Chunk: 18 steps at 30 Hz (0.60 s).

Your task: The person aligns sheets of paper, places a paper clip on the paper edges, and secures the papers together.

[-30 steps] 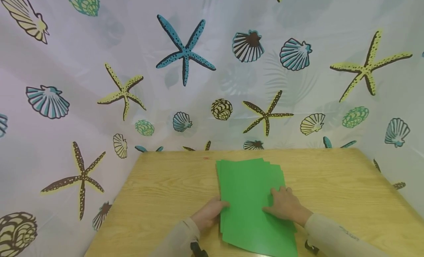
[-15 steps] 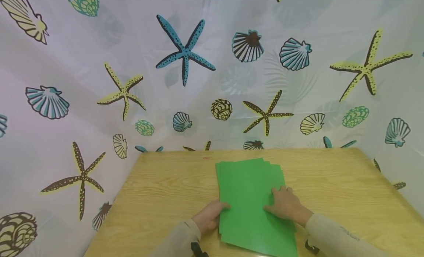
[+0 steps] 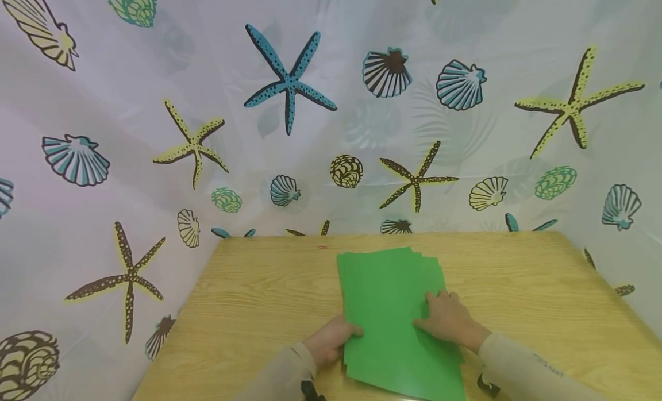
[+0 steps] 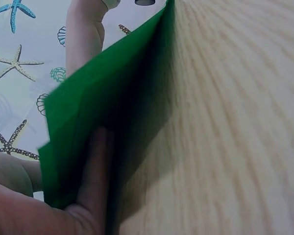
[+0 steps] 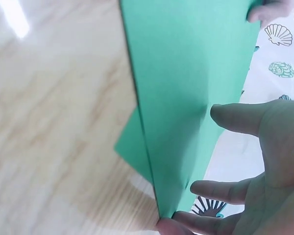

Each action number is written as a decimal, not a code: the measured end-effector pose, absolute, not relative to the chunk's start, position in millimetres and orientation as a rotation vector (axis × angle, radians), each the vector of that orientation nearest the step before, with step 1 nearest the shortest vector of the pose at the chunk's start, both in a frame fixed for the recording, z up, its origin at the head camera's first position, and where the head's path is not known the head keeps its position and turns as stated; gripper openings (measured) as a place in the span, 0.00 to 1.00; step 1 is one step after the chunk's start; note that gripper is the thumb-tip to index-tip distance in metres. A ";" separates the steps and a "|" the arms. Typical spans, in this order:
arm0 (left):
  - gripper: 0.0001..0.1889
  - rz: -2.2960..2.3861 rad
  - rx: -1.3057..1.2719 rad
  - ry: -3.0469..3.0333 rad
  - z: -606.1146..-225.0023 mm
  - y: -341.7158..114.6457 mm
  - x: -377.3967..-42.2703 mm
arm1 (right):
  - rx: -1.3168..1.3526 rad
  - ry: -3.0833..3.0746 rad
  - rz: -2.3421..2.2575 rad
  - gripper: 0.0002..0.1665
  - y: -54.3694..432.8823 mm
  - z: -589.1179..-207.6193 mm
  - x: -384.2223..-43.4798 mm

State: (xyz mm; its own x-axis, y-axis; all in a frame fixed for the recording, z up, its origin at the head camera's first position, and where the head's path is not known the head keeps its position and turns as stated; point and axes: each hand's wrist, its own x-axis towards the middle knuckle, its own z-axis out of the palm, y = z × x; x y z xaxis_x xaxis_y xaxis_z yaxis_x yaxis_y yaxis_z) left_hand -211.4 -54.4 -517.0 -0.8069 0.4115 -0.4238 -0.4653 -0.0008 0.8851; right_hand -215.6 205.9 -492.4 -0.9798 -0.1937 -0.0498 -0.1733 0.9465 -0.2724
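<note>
A loose stack of green paper sheets (image 3: 388, 297) lies on the table with its edges out of line. At the left edge my left hand (image 3: 333, 339) pinches the sheets, thumb on top and fingers underneath. In the left wrist view a finger (image 4: 95, 171) runs along the underside of the raised green sheets (image 4: 88, 112). My right hand (image 3: 449, 319) rests on the top sheet near its right edge, thumb and fingers spread. Up close in the right wrist view, the thumb (image 5: 240, 117) and fingertips touch the green surface (image 5: 171, 63).
The wood-grain table (image 3: 258, 292) extends to both sides of the stack. A tiny red paper clip (image 3: 323, 247) lies near the back edge. Behind and at the sides hangs a white curtain (image 3: 320, 159) printed with starfish and shells.
My left hand has slid slightly toward me and to the right along the stack's edge. The sheets at the left have shifted a little; the right hand stays nearly in place.
</note>
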 end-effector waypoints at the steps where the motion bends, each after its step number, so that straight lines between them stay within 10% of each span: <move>1: 0.31 1.857 -0.059 1.688 -517.0 -54.5 -210.9 | -0.286 3.022 -0.425 0.44 206.9 -492.5 -216.0; 18: 0.30 1.847 -0.079 1.729 -516.2 -57.6 -209.3 | -0.272 2.983 -0.609 0.34 222.1 -488.8 -219.0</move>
State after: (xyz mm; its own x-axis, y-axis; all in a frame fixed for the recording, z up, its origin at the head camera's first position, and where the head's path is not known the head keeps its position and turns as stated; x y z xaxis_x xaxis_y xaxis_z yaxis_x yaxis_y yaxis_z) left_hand -209.3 -57.6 -516.2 -0.8174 0.3797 -0.4333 -0.4573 0.0297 0.8888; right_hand -219.0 222.1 -488.8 -0.9806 -0.1903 -0.0472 -0.1566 0.9049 -0.3958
